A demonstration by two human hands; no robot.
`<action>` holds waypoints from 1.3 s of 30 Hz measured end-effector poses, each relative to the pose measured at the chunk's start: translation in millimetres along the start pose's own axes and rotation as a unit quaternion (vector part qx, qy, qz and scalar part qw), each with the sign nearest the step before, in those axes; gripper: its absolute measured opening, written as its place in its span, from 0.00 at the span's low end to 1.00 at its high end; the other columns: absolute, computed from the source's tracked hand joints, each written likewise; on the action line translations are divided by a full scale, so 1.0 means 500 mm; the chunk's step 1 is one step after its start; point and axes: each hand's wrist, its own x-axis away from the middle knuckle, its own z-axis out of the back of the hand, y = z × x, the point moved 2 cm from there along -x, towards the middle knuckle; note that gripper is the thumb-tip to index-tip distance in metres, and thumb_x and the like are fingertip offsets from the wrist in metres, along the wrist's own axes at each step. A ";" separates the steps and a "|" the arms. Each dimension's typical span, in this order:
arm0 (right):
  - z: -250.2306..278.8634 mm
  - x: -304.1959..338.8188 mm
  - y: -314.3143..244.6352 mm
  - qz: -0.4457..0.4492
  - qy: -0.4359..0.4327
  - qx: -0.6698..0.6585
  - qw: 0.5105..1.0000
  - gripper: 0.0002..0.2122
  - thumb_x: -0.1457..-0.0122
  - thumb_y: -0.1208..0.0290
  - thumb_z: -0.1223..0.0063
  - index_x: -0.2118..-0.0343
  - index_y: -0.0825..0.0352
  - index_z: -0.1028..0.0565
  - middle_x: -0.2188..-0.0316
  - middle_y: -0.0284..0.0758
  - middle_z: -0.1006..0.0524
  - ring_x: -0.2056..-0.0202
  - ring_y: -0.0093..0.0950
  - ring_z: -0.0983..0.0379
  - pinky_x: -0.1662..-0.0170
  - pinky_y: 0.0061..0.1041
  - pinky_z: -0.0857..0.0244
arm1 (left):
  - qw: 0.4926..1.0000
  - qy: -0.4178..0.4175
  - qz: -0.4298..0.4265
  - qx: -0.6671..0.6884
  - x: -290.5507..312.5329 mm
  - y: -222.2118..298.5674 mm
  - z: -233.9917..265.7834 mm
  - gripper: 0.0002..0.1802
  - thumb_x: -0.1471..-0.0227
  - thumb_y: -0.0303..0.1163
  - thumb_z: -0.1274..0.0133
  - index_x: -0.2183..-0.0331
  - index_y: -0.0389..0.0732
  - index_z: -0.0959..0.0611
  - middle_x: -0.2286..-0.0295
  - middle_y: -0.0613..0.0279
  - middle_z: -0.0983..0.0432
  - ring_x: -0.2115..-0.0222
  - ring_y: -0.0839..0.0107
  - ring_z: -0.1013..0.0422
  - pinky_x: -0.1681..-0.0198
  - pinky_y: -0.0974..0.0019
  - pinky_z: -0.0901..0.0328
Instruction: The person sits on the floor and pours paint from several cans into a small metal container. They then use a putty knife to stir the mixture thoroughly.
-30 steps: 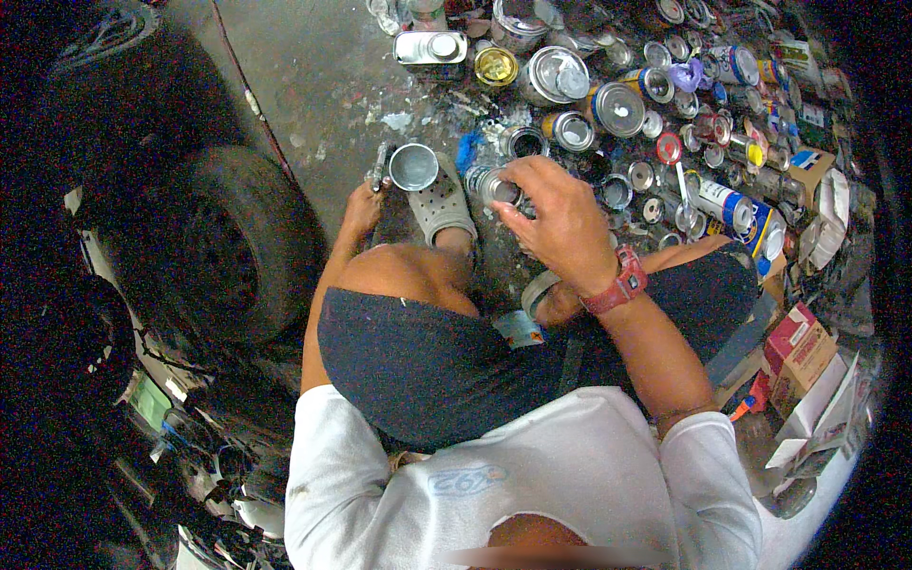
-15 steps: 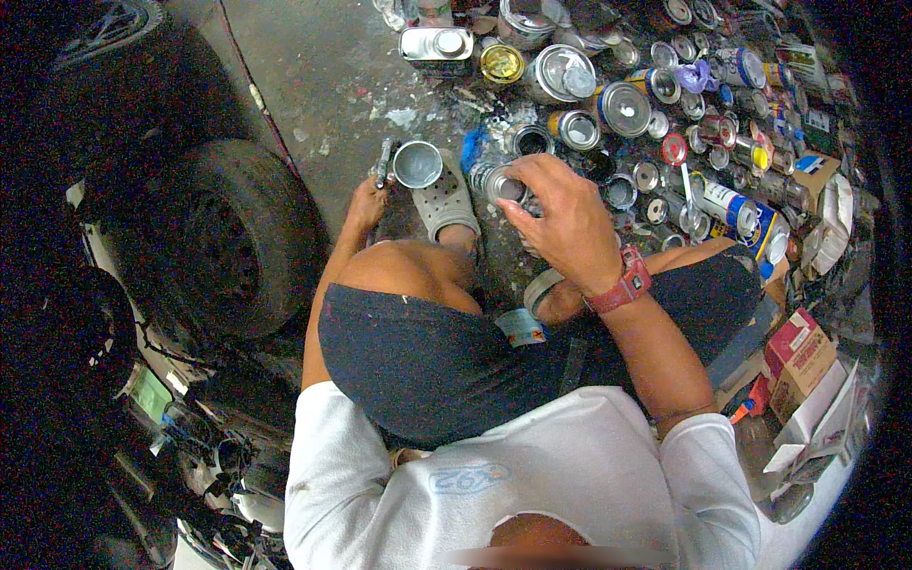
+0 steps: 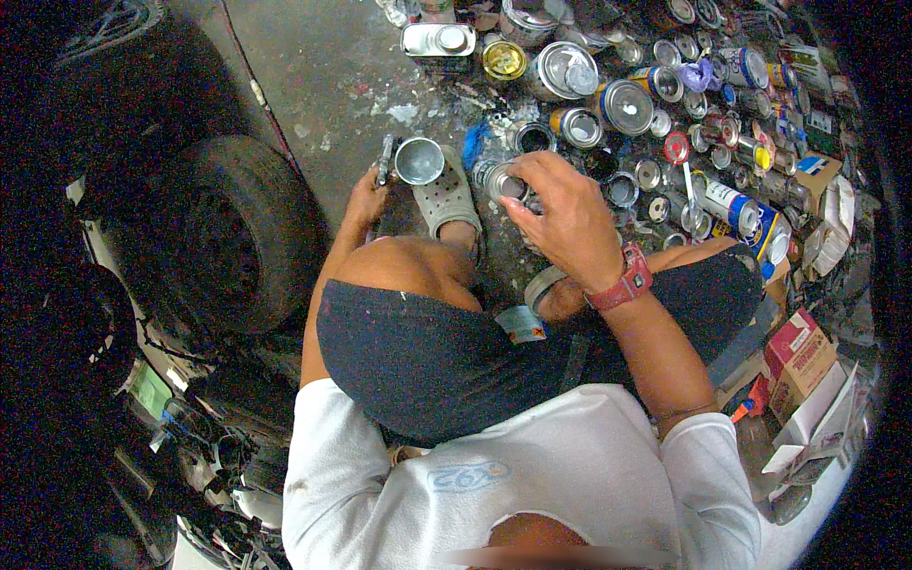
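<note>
My left hand, off beyond my left knee, is closed round the handle of a metal spray gun. The gun's round open cup faces up, with a greyish inside, above my left clog. In front of me my right hand grips a small silver tin can by its top, thumb and fingers on either side. The hand hides part of the can, and its contents cannot be made out. Just beyond it stand an open can with a dark inside and a blue rag-like scrap.
Several paint cans crowd the floor ahead and to the right, among them a large lidded can and a yellow-topped tin. A car tyre stands at my left. Cardboard boxes lie at the right; a hose crosses the floor.
Hardly anything differs. Both hands keep their holds on the spray gun and the can; the view has shifted very slightly.
</note>
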 end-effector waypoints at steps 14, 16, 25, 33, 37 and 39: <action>-0.094 -0.007 0.024 -0.038 -0.079 0.019 0.996 0.14 0.47 0.71 0.35 0.57 0.66 0.23 0.55 0.45 0.27 0.60 0.48 0.23 0.58 0.42 0.27 | 0.995 -0.044 0.086 0.026 0.010 0.037 0.011 0.23 0.42 0.45 0.42 0.47 0.46 0.19 0.56 0.49 0.18 0.53 0.56 0.24 0.49 0.57 0.33; -0.137 -0.013 0.031 -0.042 -0.106 0.032 0.993 0.15 0.47 0.71 0.35 0.57 0.66 0.23 0.54 0.45 0.28 0.60 0.48 0.23 0.58 0.44 0.27 | 0.994 -0.048 0.101 0.018 -0.003 0.044 0.014 0.24 0.42 0.45 0.43 0.48 0.44 0.19 0.56 0.49 0.18 0.53 0.58 0.24 0.48 0.58 0.34; -0.265 -0.046 0.072 -0.021 -0.007 -0.006 1.000 0.14 0.47 0.70 0.35 0.58 0.64 0.23 0.60 0.39 0.27 0.60 0.43 0.24 0.59 0.41 0.28 | 0.991 -0.124 0.055 0.002 -0.014 0.256 0.079 0.33 0.53 0.51 0.31 0.53 0.37 0.17 0.65 0.57 0.18 0.66 0.64 0.24 0.61 0.56 0.30; -0.315 -0.063 0.081 0.015 -0.028 0.069 0.997 0.15 0.46 0.66 0.36 0.56 0.63 0.23 0.61 0.40 0.25 0.58 0.40 0.25 0.58 0.39 0.28 | 0.981 -0.157 0.027 0.114 -0.028 0.318 0.069 0.28 0.59 0.40 0.25 0.58 0.36 0.16 0.64 0.65 0.18 0.63 0.71 0.27 0.56 0.64 0.33; -0.329 -0.065 0.077 -0.018 -0.052 0.067 0.996 0.14 0.45 0.64 0.37 0.58 0.63 0.24 0.65 0.39 0.24 0.61 0.40 0.25 0.60 0.40 0.28 | 0.982 -0.160 0.013 0.104 -0.024 0.314 0.056 0.28 0.60 0.43 0.25 0.60 0.37 0.16 0.64 0.64 0.19 0.63 0.71 0.27 0.55 0.64 0.33; -0.335 -0.064 0.076 -0.029 -0.067 0.071 0.995 0.13 0.44 0.64 0.37 0.60 0.64 0.25 0.66 0.39 0.24 0.61 0.40 0.25 0.61 0.41 0.28 | 0.984 -0.152 0.040 0.083 -0.022 0.311 0.054 0.28 0.61 0.44 0.25 0.61 0.37 0.16 0.64 0.64 0.19 0.63 0.71 0.27 0.55 0.64 0.33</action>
